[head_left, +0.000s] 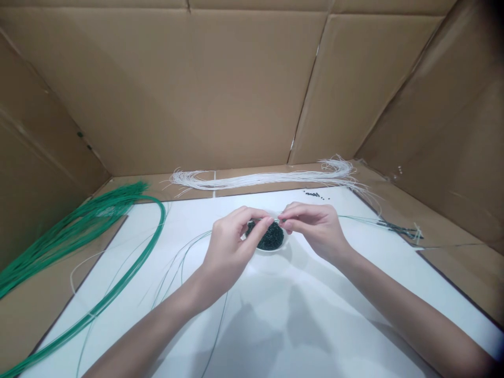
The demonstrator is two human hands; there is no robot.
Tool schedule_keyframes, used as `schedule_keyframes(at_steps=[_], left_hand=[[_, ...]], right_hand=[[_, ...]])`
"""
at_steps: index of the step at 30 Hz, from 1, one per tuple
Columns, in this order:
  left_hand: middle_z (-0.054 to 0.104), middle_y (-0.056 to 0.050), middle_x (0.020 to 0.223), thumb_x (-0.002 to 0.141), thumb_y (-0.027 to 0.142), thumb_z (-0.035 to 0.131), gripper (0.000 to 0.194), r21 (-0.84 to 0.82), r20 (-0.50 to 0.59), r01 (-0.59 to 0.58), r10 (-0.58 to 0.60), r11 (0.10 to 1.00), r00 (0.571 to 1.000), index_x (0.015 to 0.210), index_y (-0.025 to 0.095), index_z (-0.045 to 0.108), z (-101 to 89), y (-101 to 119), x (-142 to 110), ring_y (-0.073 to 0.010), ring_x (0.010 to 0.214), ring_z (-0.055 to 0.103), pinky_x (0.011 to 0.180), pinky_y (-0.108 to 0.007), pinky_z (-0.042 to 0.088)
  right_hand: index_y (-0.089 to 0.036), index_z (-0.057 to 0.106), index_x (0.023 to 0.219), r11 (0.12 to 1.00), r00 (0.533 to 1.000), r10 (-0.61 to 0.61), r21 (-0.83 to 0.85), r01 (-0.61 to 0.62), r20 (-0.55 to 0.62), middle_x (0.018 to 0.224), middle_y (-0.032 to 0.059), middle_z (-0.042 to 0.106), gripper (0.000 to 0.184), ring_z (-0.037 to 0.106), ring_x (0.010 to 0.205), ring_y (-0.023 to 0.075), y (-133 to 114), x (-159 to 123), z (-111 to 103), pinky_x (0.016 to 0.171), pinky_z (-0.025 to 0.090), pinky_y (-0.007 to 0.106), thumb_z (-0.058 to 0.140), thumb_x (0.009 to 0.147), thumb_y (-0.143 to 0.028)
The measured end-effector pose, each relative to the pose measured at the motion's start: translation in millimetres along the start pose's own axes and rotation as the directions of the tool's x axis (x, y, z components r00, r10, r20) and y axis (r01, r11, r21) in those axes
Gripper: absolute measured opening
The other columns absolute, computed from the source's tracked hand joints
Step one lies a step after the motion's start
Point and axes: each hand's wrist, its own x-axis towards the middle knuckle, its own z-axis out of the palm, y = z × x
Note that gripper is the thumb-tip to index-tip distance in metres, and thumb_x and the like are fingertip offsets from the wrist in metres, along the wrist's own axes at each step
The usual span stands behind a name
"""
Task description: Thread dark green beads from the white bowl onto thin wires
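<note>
My left hand (234, 239) is closed in a pinch above a small white bowl (271, 251). Thin green strands (192, 242) trail leftward from it and seem to be held between thumb and forefinger. Facing it, my right hand (317, 229) also pinches with thumb and forefinger; what sits between those fingertips is too small to make out. The two sets of fingertips are close together but apart. Tiny dark green or black beads (271, 237) fill the bowl, partly hidden by my fingers. More thin green strands (360, 218) run rightward from behind my right hand.
Green strands (153, 241) lie in a thick looped bundle at left. A white strand bundle (252, 181) stretches along the back. Loose dark beads (314, 195) dot the white board (268, 341). Dark-tipped strands (399, 229) lie at right. Cardboard walls (236, 89) enclose the back and sides.
</note>
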Motion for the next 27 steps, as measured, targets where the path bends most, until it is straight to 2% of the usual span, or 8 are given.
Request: schedule_keyframes(at_steps=[14, 21, 27], left_hand=[[0.059, 0.001, 0.068, 0.080, 0.019, 0.052, 0.011, 0.032, 0.015, -0.064, 0.064, 0.997, 0.998, 0.075, 0.019, 0.062, 1.8, 6.2, -1.2, -0.0067, 0.057, 0.048, 0.045, -0.017, 0.035], [0.059, 0.002, 0.067, 0.081, 0.018, 0.052, 0.012, 0.045, 0.005, -0.104, 0.104, 0.994, 0.995, 0.074, 0.020, 0.061, 2.9, 6.2, -1.3, -0.0055, 0.056, 0.047, 0.046, -0.016, 0.035], [0.060, 0.002, 0.068, 0.081, 0.018, 0.052, 0.010, 0.081, -0.013, -0.137, 0.139, 0.987, 0.990, 0.076, 0.019, 0.061, 3.8, 6.1, -2.7, -0.0061, 0.057, 0.047, 0.050, -0.017, 0.038]], right_hand=[[-0.025, 0.071, 0.068, 0.996, 0.999, -0.043, 0.079, 0.042, 0.007, 0.060, -0.0005, 0.062, 0.012, 0.052, 0.056, 0.0101, 6.3, -0.6, 1.1, 0.047, 0.043, 0.023, 0.071, 0.063, -0.014], [-0.025, 0.071, 0.068, 0.990, 1.000, 0.003, 0.142, -0.005, 0.015, 0.062, 0.0000, 0.062, 0.007, 0.053, 0.055, 0.0104, 6.8, -2.0, 2.0, 0.046, 0.043, 0.023, 0.070, 0.065, -0.018], [-0.024, 0.071, 0.068, 0.994, 1.000, -0.008, 0.107, 0.007, 0.003, 0.062, 0.0003, 0.062, 0.007, 0.052, 0.054, 0.0101, 4.6, -2.6, 2.0, 0.046, 0.044, 0.024, 0.071, 0.064, -0.018]])
